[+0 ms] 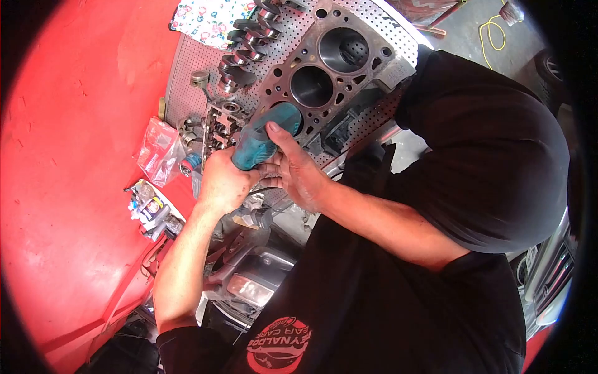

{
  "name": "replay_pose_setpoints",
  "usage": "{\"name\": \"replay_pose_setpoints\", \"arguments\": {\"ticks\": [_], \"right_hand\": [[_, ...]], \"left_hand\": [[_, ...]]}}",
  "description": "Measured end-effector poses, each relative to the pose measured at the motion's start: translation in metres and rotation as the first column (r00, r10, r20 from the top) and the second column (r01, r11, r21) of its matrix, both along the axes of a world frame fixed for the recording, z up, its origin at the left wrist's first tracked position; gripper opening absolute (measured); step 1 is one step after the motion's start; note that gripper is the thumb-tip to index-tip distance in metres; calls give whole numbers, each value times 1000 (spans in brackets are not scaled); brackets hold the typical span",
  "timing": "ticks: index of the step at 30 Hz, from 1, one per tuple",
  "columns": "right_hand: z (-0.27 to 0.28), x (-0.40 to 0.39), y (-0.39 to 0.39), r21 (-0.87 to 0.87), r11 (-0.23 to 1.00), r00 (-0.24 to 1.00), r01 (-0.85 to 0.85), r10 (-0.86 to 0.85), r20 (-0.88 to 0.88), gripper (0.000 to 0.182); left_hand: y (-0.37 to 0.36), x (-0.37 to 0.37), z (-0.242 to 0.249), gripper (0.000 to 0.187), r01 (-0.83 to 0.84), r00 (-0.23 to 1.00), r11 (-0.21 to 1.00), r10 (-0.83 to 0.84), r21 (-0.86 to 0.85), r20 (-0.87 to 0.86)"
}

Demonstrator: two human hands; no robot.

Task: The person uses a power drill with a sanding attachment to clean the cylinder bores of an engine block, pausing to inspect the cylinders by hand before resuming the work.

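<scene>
A teal power tool (265, 138) is held in both hands over the near end of a metal engine block (293, 75), partly covering its nearest large bore. My left hand (227, 181) is closed around the tool's lower left side. From the right, my right hand (305, 177) has its thumb on the tool's body and its fingers curled below it. Just left of the tool lies a metal engine part with valve-like pieces (219, 128). The tool's tip is hidden.
A crankshaft (243, 53) lies on the perforated tabletop (190, 65) beside a flowered cloth (208, 22). Pistons (199, 78), a clear plastic bag (157, 149) and a small can (190, 163) are to the left. A yellow cord (492, 34) is on the floor.
</scene>
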State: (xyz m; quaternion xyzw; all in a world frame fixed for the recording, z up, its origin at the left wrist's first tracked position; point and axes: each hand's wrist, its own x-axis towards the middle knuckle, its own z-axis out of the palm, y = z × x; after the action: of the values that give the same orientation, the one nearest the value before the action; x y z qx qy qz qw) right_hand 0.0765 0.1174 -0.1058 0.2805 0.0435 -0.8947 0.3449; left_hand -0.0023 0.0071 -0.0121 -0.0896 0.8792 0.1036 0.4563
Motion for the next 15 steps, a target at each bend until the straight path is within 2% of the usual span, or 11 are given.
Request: {"name": "replay_pose_setpoints", "arguments": {"ticks": [7,9,12,13,15], "right_hand": [[-11,9,-5,-47,998,998,31,-33,-45,73],[-9,11,-3,-49,999,998,12,-16,-68,74],[-8,15,-9,-54,999,999,3,-6,-49,72],[-8,17,-12,-77,997,1000,3,-5,-27,71],[0,17,-12,-105,994,997,-8,0,-80,70]], "left_hand": [[-12,4,0,28,17,999,1000,-16,26,-30],[-22,12,11,26,-17,999,997,21,69,-50],[-26,17,40,24,7,1000,1000,-7,9,-23],[-25,20,50,21,-34,999,999,34,-33,-9],[-26,26,64,21,-14,999,1000,15,13,-51]]}}
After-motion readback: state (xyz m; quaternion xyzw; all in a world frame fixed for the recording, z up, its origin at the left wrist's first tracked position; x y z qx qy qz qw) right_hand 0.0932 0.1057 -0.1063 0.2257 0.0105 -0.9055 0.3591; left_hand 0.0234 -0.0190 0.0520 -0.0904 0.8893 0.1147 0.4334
